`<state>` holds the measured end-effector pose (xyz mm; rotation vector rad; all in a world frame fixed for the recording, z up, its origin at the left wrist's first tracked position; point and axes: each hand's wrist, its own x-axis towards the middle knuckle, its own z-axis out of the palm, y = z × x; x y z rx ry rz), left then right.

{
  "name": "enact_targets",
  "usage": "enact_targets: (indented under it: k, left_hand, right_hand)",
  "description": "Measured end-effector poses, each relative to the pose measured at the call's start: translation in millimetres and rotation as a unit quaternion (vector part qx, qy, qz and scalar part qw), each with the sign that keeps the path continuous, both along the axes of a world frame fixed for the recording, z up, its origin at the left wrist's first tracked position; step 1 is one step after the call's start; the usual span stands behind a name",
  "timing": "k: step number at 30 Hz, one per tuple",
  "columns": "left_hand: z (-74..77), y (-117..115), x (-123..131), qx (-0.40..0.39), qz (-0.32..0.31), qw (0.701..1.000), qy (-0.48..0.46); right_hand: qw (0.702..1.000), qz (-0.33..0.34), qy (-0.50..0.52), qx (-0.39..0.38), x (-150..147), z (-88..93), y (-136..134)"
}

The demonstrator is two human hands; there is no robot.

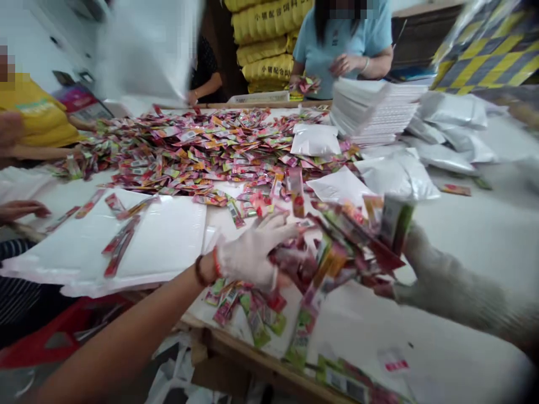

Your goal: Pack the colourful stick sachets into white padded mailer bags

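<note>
A jumbled bunch of slim, colourful stick packets [326,255], pink, green and orange, lies between my two hands, partly raised off the white tabletop. My left hand [256,247], in a white glove, reaches over the near side of the bunch with its fingers stretched out and touching packets. At the right end, my right hand [415,261], in a greyish glove, is curled about the bunch; packets hide its fingers and motion blurs it. More loose packets [255,314] lie below my left hand, close to the table's wooden edge [269,362].
A large heap of packets [202,146] covers the table's far side. White mailer bags [164,241] lie left; a stack of bags [374,112] and filled pouches [396,171] stand right. Co-workers are around the table, including one in a blue shirt [337,56]. Yellow sacks [265,33] are behind.
</note>
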<state>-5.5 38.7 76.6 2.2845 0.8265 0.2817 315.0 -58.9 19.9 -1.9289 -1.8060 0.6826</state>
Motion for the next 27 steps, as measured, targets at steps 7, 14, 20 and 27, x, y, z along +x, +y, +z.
enact_targets:
  k: [7,14,20,27]
  left_hand:
    - [-82.1,-93.7,-64.0,0.12,0.088,0.945,0.292]
    - [-89.9,-61.1,16.7,0.203,0.03,0.953,0.223]
    - [-21.5,-14.1,7.1,0.113,-0.021,0.973,0.203]
    - [-22.4,53.1,94.1,0.165,0.141,0.955,0.204]
  right_hand:
    - [0.981,0.111,-0.14,0.078,10.0,-86.4,-135.9]
    - [0.959,0.162,-0.227,0.053,-69.4,-61.7,-81.6]
    - [0.95,0.148,-0.234,-0.146,-22.5,8.7,-75.7]
    - [0.973,0.14,-0.175,0.062,-58.2,22.4,13.7]
